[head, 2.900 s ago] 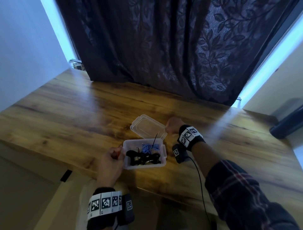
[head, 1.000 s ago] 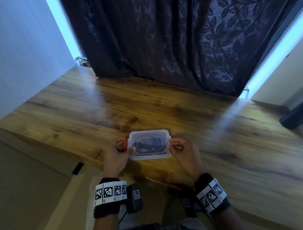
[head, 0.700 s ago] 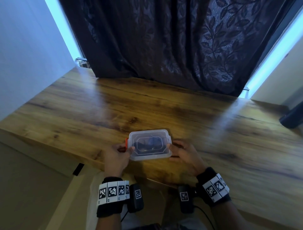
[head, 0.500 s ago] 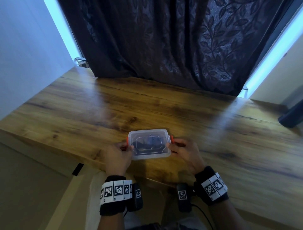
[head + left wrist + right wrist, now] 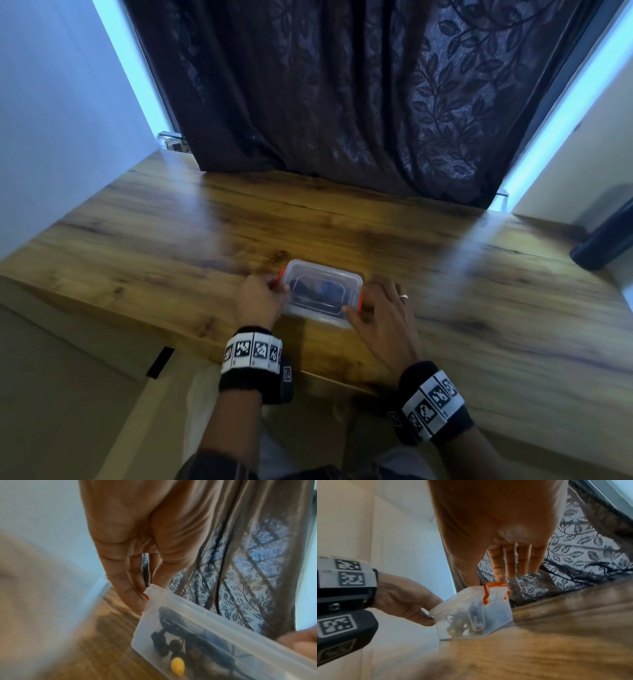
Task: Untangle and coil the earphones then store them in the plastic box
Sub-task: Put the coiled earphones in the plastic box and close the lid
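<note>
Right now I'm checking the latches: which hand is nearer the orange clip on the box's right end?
Right. The right hand has a fingertip on that orange clip; the left hand holds the plastic box at its opposite end.

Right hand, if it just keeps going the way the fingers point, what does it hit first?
Most likely the orange clip on the plastic box: the right hand has straight fingers reaching down at it. Whether the fingertip already touches is unclear.

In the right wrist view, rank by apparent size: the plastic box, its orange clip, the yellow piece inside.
1. plastic box
2. orange clip
3. yellow piece, only partly visible through the cloudy wall

All sit at similar distance, so the order is dependable.
</note>
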Tool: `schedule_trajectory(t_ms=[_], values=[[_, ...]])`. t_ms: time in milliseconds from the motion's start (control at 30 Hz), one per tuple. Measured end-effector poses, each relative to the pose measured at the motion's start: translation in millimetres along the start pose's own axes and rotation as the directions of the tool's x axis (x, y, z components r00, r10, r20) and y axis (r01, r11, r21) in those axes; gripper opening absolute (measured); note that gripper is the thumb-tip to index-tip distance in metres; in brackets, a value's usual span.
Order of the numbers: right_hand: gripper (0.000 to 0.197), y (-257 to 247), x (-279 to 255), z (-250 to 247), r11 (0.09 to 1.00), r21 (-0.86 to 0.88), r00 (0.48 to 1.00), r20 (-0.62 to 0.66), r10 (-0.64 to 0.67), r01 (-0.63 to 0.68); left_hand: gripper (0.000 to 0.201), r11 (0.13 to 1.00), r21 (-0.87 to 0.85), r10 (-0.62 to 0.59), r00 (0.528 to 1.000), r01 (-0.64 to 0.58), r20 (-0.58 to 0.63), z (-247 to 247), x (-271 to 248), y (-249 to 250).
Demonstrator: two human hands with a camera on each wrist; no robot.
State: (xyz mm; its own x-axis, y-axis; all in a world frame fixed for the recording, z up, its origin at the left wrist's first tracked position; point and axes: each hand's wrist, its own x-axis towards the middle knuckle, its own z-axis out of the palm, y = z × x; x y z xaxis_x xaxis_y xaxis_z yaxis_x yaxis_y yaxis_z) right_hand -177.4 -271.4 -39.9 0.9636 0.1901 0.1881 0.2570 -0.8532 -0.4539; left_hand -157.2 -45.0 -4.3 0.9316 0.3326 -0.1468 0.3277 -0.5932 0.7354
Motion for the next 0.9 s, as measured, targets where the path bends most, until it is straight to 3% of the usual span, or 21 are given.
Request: schedule_trajectory(t_ms=[133, 233, 367, 500, 733, 900], values=[[0.060, 4, -2, -8, 0.985, -0.037, 0.974, 0.155, -0.162, 0.170, 0.038, 0.997, 0.078, 0.012, 0.998, -0.017, 0.057, 6, 34, 17], [0.067, 7, -3, -10, 0.971, -0.137, 0.954, 0.254, -0.157, 0.196, 0.044, 0.997, 0.070, 0.009, 0.997, -0.014, 0.076, 12, 52, 32], [0.058, 3, -1, -10, 0.968, -0.247, 0.992, 0.127, -0.017, 0.048, 0.045, 0.995, -0.004, 0.098, 0.978, -0.099, 0.186, 35, 66, 51], [0.055, 12, 16, -12, 0.949, -0.277, 0.985, 0.036, 0.169, -0.152, 0.047, 0.984, 0.029, 0.165, 0.959, -0.176, 0.230, 60, 77, 79], [0.055, 63, 50, -56, 0.846, -0.260, 0.877, -0.005, 0.481, -0.465, 0.036, 0.958, 0.144, 0.205, 0.942, -0.249, 0.264, 61, 123, 128], [0.054, 83, 79, -83, 0.797, -0.230, 0.810, 0.053, 0.584, -0.559, 0.029, 0.924, 0.231, 0.259, 0.943, -0.305, 0.212, 46, 143, 153]])
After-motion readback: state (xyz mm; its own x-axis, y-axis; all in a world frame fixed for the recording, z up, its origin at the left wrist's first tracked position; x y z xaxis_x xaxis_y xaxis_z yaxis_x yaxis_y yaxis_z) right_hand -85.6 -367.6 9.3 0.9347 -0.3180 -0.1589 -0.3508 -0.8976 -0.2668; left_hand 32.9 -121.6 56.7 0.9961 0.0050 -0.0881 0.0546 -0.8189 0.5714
